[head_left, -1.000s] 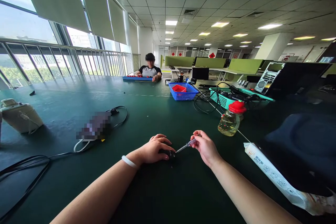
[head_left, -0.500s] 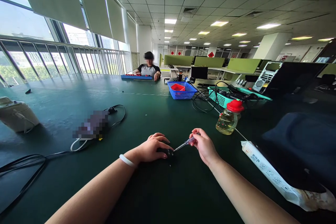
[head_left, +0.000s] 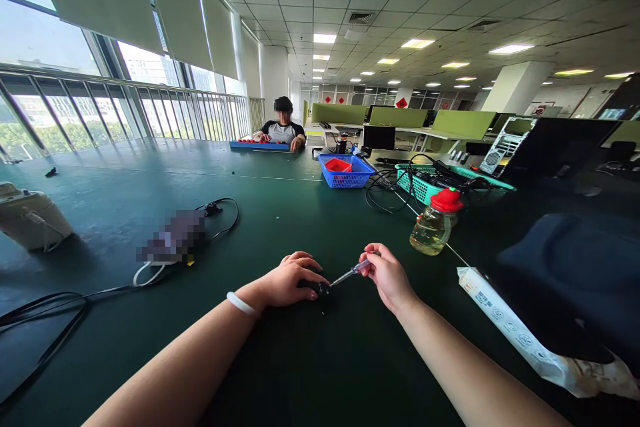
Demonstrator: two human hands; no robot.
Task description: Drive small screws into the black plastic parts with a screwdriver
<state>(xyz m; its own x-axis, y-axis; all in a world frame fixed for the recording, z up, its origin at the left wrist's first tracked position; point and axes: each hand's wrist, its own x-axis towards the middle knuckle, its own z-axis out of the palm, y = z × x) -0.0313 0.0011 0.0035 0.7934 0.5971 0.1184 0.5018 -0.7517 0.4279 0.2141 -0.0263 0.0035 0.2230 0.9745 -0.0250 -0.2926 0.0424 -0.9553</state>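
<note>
My left hand (head_left: 289, 279) lies curled over a small black object (head_left: 320, 291) on the dark green table (head_left: 310, 213), pressing it down; a white band sits on that wrist. My right hand (head_left: 386, 276) pinches a small screwdriver (head_left: 350, 273) with a clear handle. Its metal tip slants down and left onto the black object. Most of the black object is hidden under my left fingers.
A bottle of yellow liquid with a red cap (head_left: 433, 224) stands right of my hands. A white power strip (head_left: 505, 325) and a dark bag (head_left: 575, 273) lie at the right. Blue basket (head_left: 346, 172), teal basket with cables (head_left: 430, 181), black cord (head_left: 55, 310), a seated person (head_left: 283, 128) far across.
Both hands keep their grip and place. The view has shifted slightly, so everything sits a little higher and to the left in the picture.
</note>
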